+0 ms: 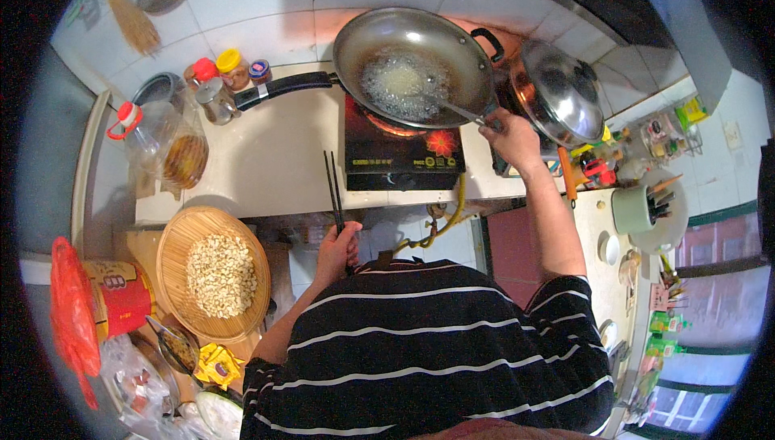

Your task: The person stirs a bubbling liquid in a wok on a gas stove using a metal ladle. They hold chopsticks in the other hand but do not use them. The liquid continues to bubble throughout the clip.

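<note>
A steel wok [448, 34] with a long black handle stands on a black gas stove [402, 167] with a lit, glowing burner. Bubbling oil [436, 92] fills its bottom, with a pale yellow piece of food [402, 80] frying in it. My right hand [514, 137] grips the handle of a metal utensil [451, 105] whose far end dips into the oil; its shape there is hidden. Nearer my body, my left hand [340, 246] holds a pair of dark chopsticks [333, 185] that point up towards the counter, apart from the wok.
A woven bamboo tray [169, 282] of pale chopped pieces [221, 276] sits at the left, below a large plastic oil jug [163, 143]. Small jars [233, 67] stand left of the wok. Right of it is a lidded pan [560, 95]. A yellow hose [457, 216] hangs below the stove.
</note>
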The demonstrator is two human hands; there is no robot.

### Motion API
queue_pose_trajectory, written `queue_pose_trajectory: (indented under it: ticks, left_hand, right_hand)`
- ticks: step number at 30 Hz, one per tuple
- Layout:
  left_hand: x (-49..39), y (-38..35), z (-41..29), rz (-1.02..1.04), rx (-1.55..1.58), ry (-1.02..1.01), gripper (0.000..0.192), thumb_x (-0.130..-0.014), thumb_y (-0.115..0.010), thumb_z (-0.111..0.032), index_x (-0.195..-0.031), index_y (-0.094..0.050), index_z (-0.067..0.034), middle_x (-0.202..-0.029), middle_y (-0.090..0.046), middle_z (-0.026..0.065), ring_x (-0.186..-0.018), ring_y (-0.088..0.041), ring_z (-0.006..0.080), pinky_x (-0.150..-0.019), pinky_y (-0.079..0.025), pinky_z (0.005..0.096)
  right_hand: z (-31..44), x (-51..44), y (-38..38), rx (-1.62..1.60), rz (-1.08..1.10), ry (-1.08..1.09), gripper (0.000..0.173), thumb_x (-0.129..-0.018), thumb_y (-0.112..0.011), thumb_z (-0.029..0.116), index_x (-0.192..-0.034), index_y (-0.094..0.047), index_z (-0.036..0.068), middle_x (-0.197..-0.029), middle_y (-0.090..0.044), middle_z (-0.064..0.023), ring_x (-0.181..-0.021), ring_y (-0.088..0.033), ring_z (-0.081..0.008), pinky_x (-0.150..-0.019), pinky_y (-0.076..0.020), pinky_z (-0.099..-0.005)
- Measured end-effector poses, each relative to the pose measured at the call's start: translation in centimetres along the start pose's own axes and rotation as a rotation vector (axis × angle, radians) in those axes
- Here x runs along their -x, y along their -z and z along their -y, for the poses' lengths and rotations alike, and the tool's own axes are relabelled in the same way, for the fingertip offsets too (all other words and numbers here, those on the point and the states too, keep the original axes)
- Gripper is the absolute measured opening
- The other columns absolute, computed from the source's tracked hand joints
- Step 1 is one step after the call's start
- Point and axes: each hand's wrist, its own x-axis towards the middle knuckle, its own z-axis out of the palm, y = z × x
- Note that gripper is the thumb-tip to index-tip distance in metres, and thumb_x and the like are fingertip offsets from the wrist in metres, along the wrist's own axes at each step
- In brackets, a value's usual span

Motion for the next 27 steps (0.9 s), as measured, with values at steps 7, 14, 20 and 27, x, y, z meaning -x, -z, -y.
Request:
queue_pose_trajectory:
  ticks: [7,14,20,27]
  left_hand:
    - [-0.1,0.4,0.2,0.028,0.014,-0.016,0.018,-0.099,-0.057,-0.028,-0.102,-0.061,-0.010,-0.060,-0.038,-0.0059,-0.049,-0.035,0.0048,-0.042,-0.029,0.0227]
    - [-0.1,0.2,0.3,0.020,-0.001,-0.020,0.019,-0.099,-0.056,-0.028,-0.102,-0.061,-0.010,-0.060,-0.037,-0.0062,-0.048,-0.035,0.0044,-0.042,-0.030,0.0221]
    - [-0.1,-0.1,0.1,0.010,0.005,-0.006,0.019,-0.099,-0.058,-0.028,-0.103,-0.061,-0.010,-0.059,-0.037,-0.0061,-0.047,-0.034,0.0043,-0.042,-0.030,0.0223]
    - [-0.1,-0.3,0.0,0.005,-0.014,-0.006,0.019,-0.099,-0.058,-0.028,-0.103,-0.061,-0.010,-0.060,-0.037,-0.0061,-0.048,-0.034,0.0043,-0.042,-0.030,0.0225]
  right_hand:
    - [0.9,1.3,-1.8,-0.165,-0.108,-0.016,0.035,-0.083,-0.074,0.035,-0.107,-0.066,0.011,-0.075,-0.066,-0.0130,-0.065,-0.062,-0.0274,-0.064,-0.0479,-0.0381]
    - [0.7,1.5,-1.5,-0.145,-0.200,-0.021,0.033,-0.082,-0.074,0.035,-0.106,-0.064,0.016,-0.081,-0.070,-0.0113,-0.077,-0.068,-0.0303,-0.069,-0.0517,-0.0435]
    - [0.5,1.8,0.3,-0.060,-0.259,-0.037,0.034,-0.084,-0.073,0.033,-0.110,-0.064,0.013,-0.081,-0.069,-0.0113,-0.068,-0.065,-0.0269,-0.064,-0.0500,-0.0392]
    - [0.4,2.0,2.2,0.049,-0.420,0.077,0.030,-0.085,-0.070,0.030,-0.110,-0.061,0.015,-0.096,-0.069,-0.0139,-0.084,-0.066,-0.0376,-0.070,-0.0520,-0.0487]
